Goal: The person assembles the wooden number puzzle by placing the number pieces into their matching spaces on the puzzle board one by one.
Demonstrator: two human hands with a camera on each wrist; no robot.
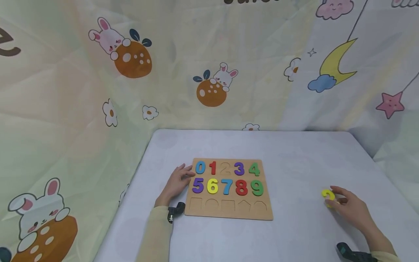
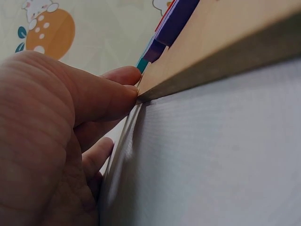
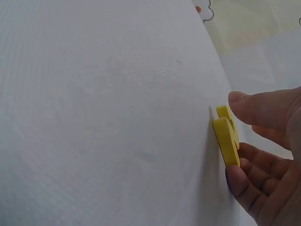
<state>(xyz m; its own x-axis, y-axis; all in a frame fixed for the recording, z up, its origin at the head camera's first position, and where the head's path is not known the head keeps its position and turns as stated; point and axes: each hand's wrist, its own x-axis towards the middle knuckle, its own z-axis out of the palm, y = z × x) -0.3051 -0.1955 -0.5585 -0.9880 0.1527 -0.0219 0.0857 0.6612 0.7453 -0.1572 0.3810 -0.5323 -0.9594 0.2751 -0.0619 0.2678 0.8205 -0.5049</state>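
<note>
A wooden number board (image 1: 229, 214) lies on the table, with coloured digits set in two rows and the outline of the 2 vacant. My left hand (image 1: 177, 182) touches the board's left edge near the blue 0 (image 1: 200, 167) and purple 5 (image 1: 198, 185). In the left wrist view, the thumb (image 2: 108, 96) meets the board's side (image 2: 197, 73). Far to the right of the board, my right hand (image 1: 351, 209) holds a yellow number 2 (image 1: 326, 191) between thumb and fingers. The right wrist view shows that yellow piece edge-on; whether it touches the table is unclear.
The white-covered table (image 1: 294, 156) reaches back to a printed cloth backdrop (image 1: 176, 91). Below the digits, the board carries a row of shallow outlined shapes. A dark wrist device (image 1: 175, 211) sits at the left wrist, another (image 1: 355, 253) at the right.
</note>
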